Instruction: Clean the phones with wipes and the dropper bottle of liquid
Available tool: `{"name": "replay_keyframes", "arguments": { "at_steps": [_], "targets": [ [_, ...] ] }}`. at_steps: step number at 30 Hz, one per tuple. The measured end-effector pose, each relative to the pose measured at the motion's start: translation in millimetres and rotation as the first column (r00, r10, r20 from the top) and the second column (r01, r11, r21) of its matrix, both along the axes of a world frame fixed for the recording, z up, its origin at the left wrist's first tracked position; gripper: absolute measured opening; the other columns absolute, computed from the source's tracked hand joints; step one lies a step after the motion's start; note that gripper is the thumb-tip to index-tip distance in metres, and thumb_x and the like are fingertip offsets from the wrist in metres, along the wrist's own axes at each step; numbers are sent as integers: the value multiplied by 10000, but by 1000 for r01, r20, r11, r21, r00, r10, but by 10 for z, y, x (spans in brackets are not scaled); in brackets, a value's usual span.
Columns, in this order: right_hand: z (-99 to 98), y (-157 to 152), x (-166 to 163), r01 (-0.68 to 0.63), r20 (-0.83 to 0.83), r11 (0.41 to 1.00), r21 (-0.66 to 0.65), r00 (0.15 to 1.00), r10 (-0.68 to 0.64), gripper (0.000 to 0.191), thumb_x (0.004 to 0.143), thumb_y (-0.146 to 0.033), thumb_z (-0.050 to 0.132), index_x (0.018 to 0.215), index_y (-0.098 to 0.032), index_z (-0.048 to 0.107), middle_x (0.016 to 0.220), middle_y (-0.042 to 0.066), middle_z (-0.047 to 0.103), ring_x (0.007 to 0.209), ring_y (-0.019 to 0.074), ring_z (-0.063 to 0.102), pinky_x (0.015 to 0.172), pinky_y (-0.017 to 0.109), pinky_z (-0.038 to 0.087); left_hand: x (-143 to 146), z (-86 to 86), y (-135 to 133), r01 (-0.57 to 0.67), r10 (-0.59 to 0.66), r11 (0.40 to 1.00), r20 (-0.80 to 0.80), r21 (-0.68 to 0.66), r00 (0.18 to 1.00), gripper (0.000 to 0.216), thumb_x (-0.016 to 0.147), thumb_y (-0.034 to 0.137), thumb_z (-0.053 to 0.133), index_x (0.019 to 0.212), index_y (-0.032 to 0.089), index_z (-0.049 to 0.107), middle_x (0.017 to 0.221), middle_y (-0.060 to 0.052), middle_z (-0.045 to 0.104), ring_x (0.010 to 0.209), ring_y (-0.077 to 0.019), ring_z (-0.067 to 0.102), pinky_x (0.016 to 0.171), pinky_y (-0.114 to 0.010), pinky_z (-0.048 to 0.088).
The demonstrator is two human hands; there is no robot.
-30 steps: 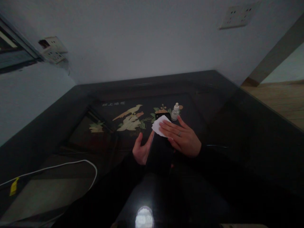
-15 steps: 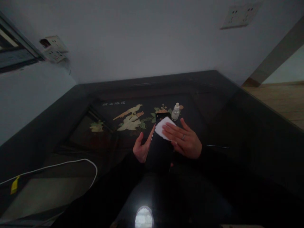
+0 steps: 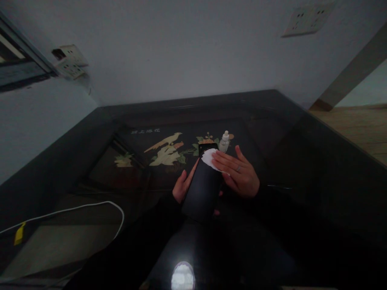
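Left hand (image 3: pixel 180 187) grips the phone (image 3: pixel 201 191); outstretched right hand (image 3: pixel 242 175) presses white cloth (image 3: pixel 208 158) onto it; left of the phone, tabletop lettering (image 3: pixel 145 131) (上, 花 legible).

The left hand (image 3: pixel 180 188) is holding a dark phone (image 3: pixel 202 191); the right hand (image 3: pixel 242 174) is pressing white tissue (image 3: pixel 208 158) onto it. A dropper bottle (image 3: pixel 224 142) is standing nearer the table's (image 3: pixel 287 149) far edge.

Pale walls (image 3: pixel 187 52) — dimly lit — edge the table (image 3: pixel 290 133).
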State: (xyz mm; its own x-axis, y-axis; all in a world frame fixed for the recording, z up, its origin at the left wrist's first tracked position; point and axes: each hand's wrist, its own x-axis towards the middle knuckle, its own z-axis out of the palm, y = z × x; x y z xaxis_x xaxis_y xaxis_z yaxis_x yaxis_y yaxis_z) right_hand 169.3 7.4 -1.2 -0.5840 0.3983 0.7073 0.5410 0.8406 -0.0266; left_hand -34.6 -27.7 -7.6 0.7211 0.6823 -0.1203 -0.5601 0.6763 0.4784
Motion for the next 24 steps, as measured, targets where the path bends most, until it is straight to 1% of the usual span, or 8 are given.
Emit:
{"name": "replay_keyframes", "arguments": {
  "at_steps": [2,6,10,13,16,19,21,24],
  "targets": [
    [-13,-76,-42,-44,36,999,-3,998,44,395,855,-148,392,1243,-134,464,1246,99,541,1241,184,401,1083,506,160,0,19,-1,-67,68,997,17,-42,998,620,841,585,212,1387,386,-5,1167,-127,530,941,-319,588,693,-528,445],
    [-58,-361,-231,-316,145,949,-18,938,315,356,860,-214,405,1159,-78,543,1222,92,564,1241,188,400,1083,413,238,32,37,16,-254,260,957,26,-142,965,573,869,536,194,1385,287,221,847,-56,585,547,-109,522,588,-299,462],
    [-80,-510,-331,-480,165,877,-1,865,474,365,869,-245,392,1142,-66,557,1231,77,558,1244,198,397,1091,416,221,78,38,1,-236,233,964,-39,-124,972,598,825,550,354,1351,269,322,870,-74,600,609,-164,552,615,-343,475],
    [-61,-400,-253,-434,126,900,32,895,428,367,866,-226,380,1154,-67,542,1228,86,559,1249,193,389,1092,441,198,64,14,-9,-227,225,970,-23,-85,974,620,824,540,377,1368,257,285,915,-86,604,709,-189,590,678,-350,477],
    [-7,-169,-83,-235,42,971,46,971,234,362,842,-166,402,1171,-77,524,1206,107,575,1246,194,395,1087,478,173,2,-11,-12,-122,122,993,12,-6,992,690,821,563,365,1406,281,132,1045,-124,591,853,-255,611,715,-412,473],
    [39,-23,30,-78,-22,997,22,997,78,386,823,-114,411,1197,-105,503,1217,117,564,1242,205,402,1072,527,173,-49,-14,-11,7,-10,998,55,67,998,759,806,576,391,1388,370,-51,1197,-150,534,995,-336,574,698,-499,469],
    [40,-51,9,-81,-12,997,11,997,81,387,820,-118,420,1198,-108,503,1221,114,561,1241,208,402,1068,522,196,-51,-11,-2,-21,18,999,62,50,998,764,797,565,422,1377,404,-47,1219,-131,526,1002,-342,569,689,-519,472],
    [-1,-244,-151,-223,46,975,6,974,223,358,819,-152,445,1154,-63,537,1198,118,579,1231,217,414,1062,469,259,-15,-29,20,-163,163,986,-11,-35,987,656,823,531,397,1390,376,105,1093,-93,590,885,-285,602,672,-456,488]
  ]
}}
